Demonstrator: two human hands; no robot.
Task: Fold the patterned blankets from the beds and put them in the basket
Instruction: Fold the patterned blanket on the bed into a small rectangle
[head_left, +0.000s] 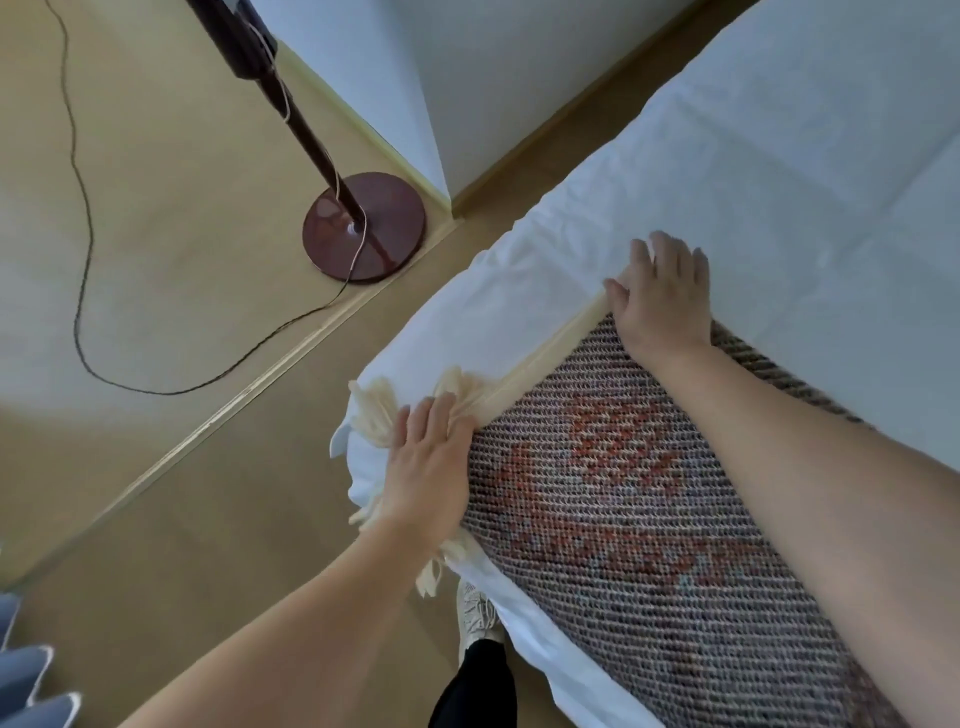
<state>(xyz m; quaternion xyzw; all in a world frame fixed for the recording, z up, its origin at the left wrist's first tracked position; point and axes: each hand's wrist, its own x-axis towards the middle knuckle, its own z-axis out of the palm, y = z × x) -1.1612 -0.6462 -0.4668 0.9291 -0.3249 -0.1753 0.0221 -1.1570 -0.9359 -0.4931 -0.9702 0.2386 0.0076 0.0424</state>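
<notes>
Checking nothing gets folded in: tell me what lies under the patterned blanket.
The patterned blanket lies on the white sheet, which shows past its edges. The left hand and right hand press on its cream border. Anything beneath its middle is covered.

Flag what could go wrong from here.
1. The fringe hangs over the bed corner by the left hand; the blanket may slip off.
2. The right hand rests partly on the wrinkled white sheet, which could drag along.
3. The lamp cord loops across the floor: possible trip.
</notes>
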